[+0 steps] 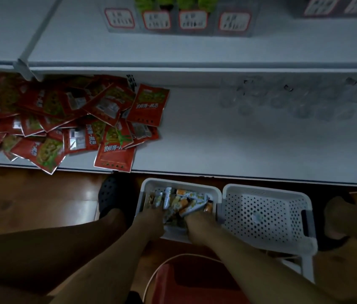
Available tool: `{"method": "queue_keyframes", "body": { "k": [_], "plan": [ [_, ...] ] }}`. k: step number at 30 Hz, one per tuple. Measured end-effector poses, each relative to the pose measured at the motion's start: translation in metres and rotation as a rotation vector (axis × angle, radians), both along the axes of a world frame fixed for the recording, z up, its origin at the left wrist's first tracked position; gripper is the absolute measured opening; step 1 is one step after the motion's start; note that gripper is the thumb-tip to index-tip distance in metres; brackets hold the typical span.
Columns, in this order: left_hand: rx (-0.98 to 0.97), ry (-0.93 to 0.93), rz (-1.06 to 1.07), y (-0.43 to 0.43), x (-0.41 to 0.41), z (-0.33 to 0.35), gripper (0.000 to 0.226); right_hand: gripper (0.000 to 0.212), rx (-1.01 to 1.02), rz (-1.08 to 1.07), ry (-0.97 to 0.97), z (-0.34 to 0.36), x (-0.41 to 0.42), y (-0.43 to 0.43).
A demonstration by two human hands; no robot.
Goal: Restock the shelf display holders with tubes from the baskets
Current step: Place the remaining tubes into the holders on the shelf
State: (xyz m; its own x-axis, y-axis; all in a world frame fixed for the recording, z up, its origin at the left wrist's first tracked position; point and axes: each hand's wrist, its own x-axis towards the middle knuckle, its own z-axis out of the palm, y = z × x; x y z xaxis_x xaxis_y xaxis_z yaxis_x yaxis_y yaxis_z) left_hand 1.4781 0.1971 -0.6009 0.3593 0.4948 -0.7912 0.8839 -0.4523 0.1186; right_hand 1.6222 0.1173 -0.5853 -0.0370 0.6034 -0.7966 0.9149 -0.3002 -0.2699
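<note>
Left hand [151, 218], right hand [199, 220] both down in basket [182, 185], fingers buried among tubes [182, 200]; grip unclear.

The left forearm [111, 260] and right forearm [250, 260] are unsleeved as far as the frame's lower edge. The left hand [151, 218] and right hand [197, 221] are bare too, and the fingers [152, 208] are too dim for detail. Left of the fingers, a bare lower leg [63, 244] ends in a dark, rounded clog [113, 194] punched with round holes. Well right of the fingers, the other foot [337, 216] wears a dark low-cut shoe [335, 245], showing only at toe and heel.
</note>
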Motion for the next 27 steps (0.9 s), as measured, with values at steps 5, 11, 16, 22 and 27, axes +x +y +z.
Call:
{"method": "queue_keyframes", "body": {
  "k": [5, 11, 16, 22, 27],
  "plan": [
    [-0.054, 0.013, 0.091, 0.007, -0.007, -0.010, 0.050, 0.041, 0.053, -0.065, 0.117, -0.013, 0.003, 0.011],
    [-0.063, 0.003, 0.077, 0.004, -0.002, -0.022, 0.053, 0.043, 0.030, -0.139, 0.250, -0.028, 0.004, 0.011],
    [-0.027, -0.083, 0.144, 0.008, -0.006, -0.025, 0.043, 0.041, 0.037, -0.141, 0.262, -0.027, 0.013, 0.009],
    [-0.027, -0.235, 0.407, 0.016, -0.001, -0.026, 0.032, 0.047, 0.167, -0.034, 0.144, -0.032, 0.016, 0.003],
    [0.007, -0.161, 0.494, 0.010, 0.003, -0.030, 0.047, 0.039, 0.206, 0.017, 0.166, -0.038, 0.001, -0.002]
  ]
}}
